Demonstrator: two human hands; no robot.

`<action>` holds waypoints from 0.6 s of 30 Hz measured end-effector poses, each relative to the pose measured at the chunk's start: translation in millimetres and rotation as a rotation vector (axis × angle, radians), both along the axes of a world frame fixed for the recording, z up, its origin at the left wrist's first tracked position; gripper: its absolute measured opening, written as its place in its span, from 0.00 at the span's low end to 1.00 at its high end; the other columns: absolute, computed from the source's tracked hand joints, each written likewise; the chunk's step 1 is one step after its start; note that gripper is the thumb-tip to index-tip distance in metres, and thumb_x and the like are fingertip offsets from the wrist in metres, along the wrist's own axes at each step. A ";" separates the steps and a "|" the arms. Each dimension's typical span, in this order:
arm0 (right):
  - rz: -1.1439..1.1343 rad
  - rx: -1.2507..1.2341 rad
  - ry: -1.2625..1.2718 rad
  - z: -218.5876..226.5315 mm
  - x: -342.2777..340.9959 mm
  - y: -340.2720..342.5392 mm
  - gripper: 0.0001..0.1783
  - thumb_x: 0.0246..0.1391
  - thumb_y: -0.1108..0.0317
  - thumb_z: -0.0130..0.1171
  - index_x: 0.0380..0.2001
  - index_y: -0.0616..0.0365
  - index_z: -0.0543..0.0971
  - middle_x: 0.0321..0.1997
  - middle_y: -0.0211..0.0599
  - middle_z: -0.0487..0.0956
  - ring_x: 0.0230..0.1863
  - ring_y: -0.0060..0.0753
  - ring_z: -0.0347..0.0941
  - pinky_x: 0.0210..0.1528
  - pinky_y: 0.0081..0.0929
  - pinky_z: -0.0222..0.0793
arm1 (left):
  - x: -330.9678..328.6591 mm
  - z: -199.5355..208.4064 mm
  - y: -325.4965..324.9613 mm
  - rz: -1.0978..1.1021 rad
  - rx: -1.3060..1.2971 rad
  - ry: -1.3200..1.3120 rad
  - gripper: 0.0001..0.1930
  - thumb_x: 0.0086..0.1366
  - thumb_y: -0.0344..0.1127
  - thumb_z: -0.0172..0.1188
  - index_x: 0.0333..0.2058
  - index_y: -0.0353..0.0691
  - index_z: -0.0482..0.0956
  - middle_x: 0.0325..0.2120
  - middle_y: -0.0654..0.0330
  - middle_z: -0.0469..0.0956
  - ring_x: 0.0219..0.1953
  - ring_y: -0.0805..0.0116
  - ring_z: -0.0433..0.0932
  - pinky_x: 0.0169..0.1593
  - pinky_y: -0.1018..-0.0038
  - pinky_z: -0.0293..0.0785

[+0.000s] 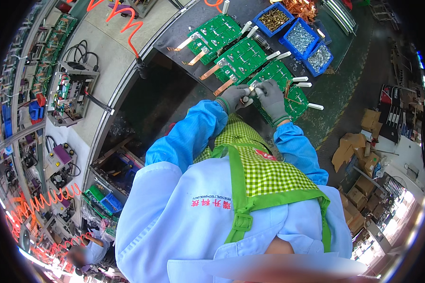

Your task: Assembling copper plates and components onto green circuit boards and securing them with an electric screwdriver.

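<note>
Left hand [234,98] and right hand [271,97], fingers nearly closed, apparently pinched a small part [251,88] at the board [276,71]; a slack grip risked dropping it there.

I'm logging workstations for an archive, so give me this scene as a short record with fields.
Left hand: grey-gloved, by the nearest board
Right hand: grey-gloved, close beside the left
Held: too small to make out
Surface: dark table
Boards: three, green, in a row
Copper strips: jutting from both farther boards
Blue bins: three, holding small metal parts
</note>
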State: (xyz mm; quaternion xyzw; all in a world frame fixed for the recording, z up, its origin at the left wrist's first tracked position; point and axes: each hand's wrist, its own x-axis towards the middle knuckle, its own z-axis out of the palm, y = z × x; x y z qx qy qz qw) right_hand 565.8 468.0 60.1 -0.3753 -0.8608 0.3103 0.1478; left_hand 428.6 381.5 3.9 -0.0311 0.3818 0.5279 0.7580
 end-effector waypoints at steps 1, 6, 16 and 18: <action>0.003 0.000 -0.001 1.4 3.2 0.3 0.09 0.44 0.65 0.59 0.29 0.56 0.76 0.34 0.38 0.71 0.37 0.38 0.72 0.36 0.31 0.69 | 0.8 -0.1 0.0 -0.005 0.005 0.010 0.10 0.63 0.31 0.49 0.42 0.37 0.71 0.31 0.65 0.73 0.24 0.81 0.68 0.40 0.74 0.76; -0.049 -0.157 0.056 5.3 5.7 5.4 0.12 0.41 0.67 0.60 0.32 0.58 0.74 0.35 0.39 0.68 0.35 0.40 0.70 0.37 0.31 0.70 | -0.7 3.1 -2.1 -0.007 0.011 -0.041 0.09 0.63 0.31 0.49 0.41 0.36 0.71 0.31 0.64 0.73 0.24 0.81 0.68 0.39 0.75 0.76; -0.032 -0.101 0.074 16.1 1.3 -10.8 0.11 0.41 0.71 0.54 0.32 0.59 0.75 0.48 0.44 0.69 0.49 0.47 0.67 0.51 0.36 0.65 | 0.9 9.5 2.7 -0.018 0.032 -0.006 0.08 0.63 0.31 0.48 0.38 0.35 0.71 0.27 0.65 0.72 0.23 0.81 0.69 0.39 0.74 0.76; -0.065 -0.004 0.147 16.3 2.8 -9.3 0.08 0.41 0.71 0.54 0.28 0.60 0.75 0.47 0.45 0.70 0.48 0.46 0.67 0.50 0.36 0.66 | -1.3 11.6 4.8 -0.035 -0.012 -0.016 0.08 0.63 0.31 0.48 0.38 0.36 0.71 0.26 0.66 0.72 0.23 0.81 0.69 0.38 0.74 0.76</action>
